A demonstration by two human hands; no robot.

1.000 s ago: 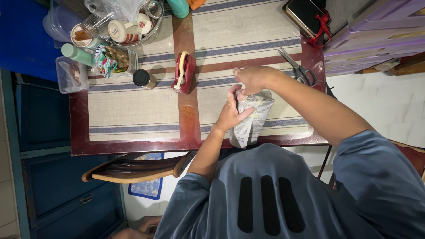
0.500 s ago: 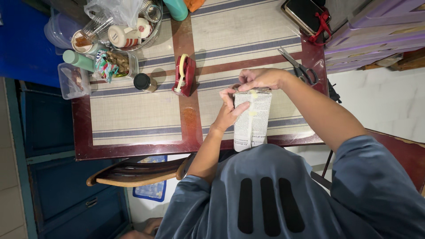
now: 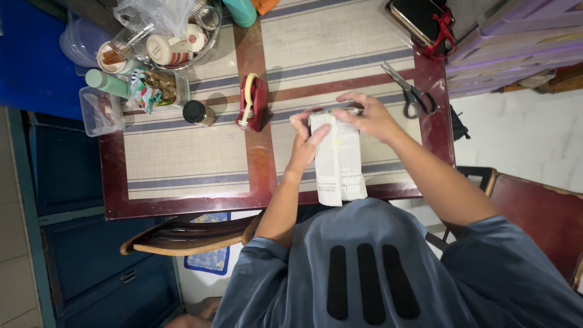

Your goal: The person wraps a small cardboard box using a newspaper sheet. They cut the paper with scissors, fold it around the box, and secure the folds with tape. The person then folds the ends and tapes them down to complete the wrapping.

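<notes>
— Room first? Pale tiled floor [image 3: 522, 130] to the right, blue cabinet [image 3: 61, 200] to the left, wooden chair [image 3: 182, 234] tucked under the near edge.

— And the surface? Dark red table [image 3: 258, 167] laid with striped placemats [image 3: 182, 152]; clutter of jars and tubs [image 3: 143, 54] far left, scissors [image 3: 410, 91] far right, red tape dispenser [image 3: 252, 100] just left of the work.

— Where's the newspaper-wrapped package [image 3: 339, 164]? Straight ahead, over the near table edge, long axis running away from the body.

— Which hand nearer? Both at its far end. Left hand [image 3: 303, 136] curled on the left top corner, fingers closed against the paper. Right hand [image 3: 367, 115] draped over the top edge, fingers bent, pinching the fold down.

— Apart from the dispenser? Near, not touching.
</notes>
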